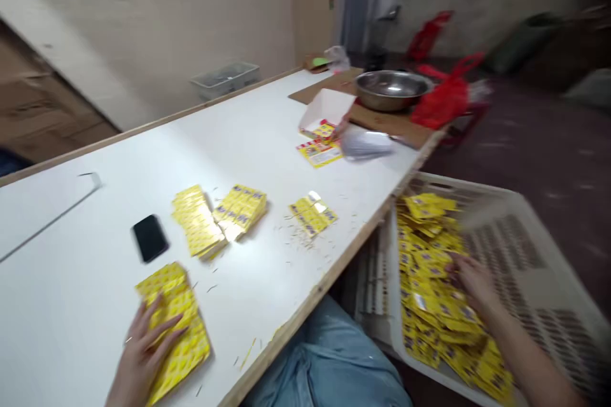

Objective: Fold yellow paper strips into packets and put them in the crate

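On the near left of the table, my left hand [143, 343] lies with its fingers spread over a stack of yellow printed packet sheets [184, 331]. To the right and lower down, my right hand [470, 276] reaches into a white plastic basket [539, 254]. Its fingers are bent and pressed together on a small yellow packet at the top of a heap of yellow packets [429, 305]; the fingertips are partly hidden and slightly blurred. Beyond my left hand are two more yellow stacks, a longer one [195, 219] and a shorter one [241, 210].
A black phone [149, 238] lies left of the stacks. Small yellow packets [312, 214] lie amid scraps on the white table [258, 140]. Farther back are an open box [327, 111], clear plastic sleeves [365, 145], a metal bowl [394, 90] and a red bag [443, 102].
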Motion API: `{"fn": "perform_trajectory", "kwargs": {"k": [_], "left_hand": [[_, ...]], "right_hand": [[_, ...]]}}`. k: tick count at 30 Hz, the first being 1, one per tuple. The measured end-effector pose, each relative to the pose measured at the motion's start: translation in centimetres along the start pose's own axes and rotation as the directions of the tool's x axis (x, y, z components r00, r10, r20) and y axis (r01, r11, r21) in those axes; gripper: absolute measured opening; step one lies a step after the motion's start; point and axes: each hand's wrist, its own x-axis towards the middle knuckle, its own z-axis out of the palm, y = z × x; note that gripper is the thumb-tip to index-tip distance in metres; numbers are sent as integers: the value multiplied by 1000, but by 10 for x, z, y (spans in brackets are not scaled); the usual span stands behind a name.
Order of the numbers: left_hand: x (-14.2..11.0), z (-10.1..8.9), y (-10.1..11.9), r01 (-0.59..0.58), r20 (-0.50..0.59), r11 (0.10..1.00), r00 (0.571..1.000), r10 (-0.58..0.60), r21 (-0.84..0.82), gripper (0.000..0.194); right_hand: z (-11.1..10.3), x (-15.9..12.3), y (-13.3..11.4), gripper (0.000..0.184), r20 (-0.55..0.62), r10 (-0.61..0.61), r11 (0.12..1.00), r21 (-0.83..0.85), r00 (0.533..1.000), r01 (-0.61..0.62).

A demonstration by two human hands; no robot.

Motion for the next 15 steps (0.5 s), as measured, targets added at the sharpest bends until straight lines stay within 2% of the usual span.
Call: {"fn": "perform_trajectory", "kwargs": {"k": [2, 5, 8, 10, 13, 15], "left_hand": [[-11, -4, -10, 23, 107, 1000, 994, -21, -13, 22], [-19, -1, -15, 66, 67, 997, 996, -63, -39, 21], [-22, 0, -12, 78, 51, 996, 996, -76, -45, 21], [-22, -3, -8, 84, 35, 995, 996, -83, -46, 21], [-15, -13, 7, 81, -69, 991, 994, -88, -104, 19], [-2, -21, 26, 68, -219, 975, 969, -115, -211, 15]], "right_hand": [[18, 1, -7, 10, 51, -63, 998, 0, 997, 63], [54, 0, -15, 24, 164, -185, 983, 26, 969, 184], [88, -14, -27, 39, 283, -223, 975, 52, 933, 217], [103, -28, -37, 46, 346, -230, 973, 63, 910, 222], [114, -47, -50, 53, 402, -244, 969, 75, 882, 234], [117, -57, -54, 55, 429, -262, 964, 63, 865, 260]]}}
